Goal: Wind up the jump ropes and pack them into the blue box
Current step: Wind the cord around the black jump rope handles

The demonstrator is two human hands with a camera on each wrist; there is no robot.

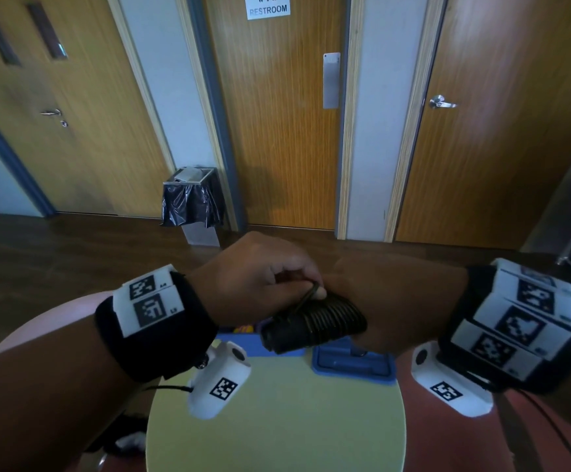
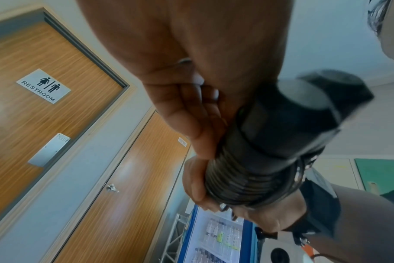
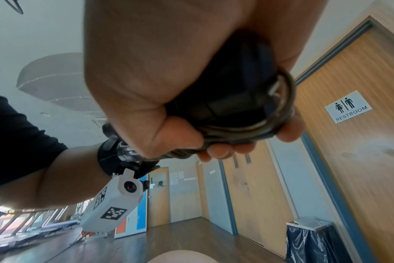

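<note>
A black jump rope (image 1: 311, 325) is wound in tight coils around its two black handles, and I hold the bundle in the air above the table. My right hand (image 1: 376, 301) grips the bundle round its right end; its fingertips (image 3: 218, 151) curl under the coils (image 3: 232, 106). At the top of the bundle, my left hand (image 1: 309, 289) pinches a loop of the cord between thumb and fingers (image 2: 191, 113), close to the handle ends (image 2: 281, 128). The blue box (image 1: 352, 367) lies on the table directly beneath, partly hidden by the hands.
A round pale-green table (image 1: 277, 424) stands below the hands. Beyond it are a dark wooden floor, a bin with a black bag (image 1: 192, 199), and wooden doors, one marked restroom (image 1: 277, 114).
</note>
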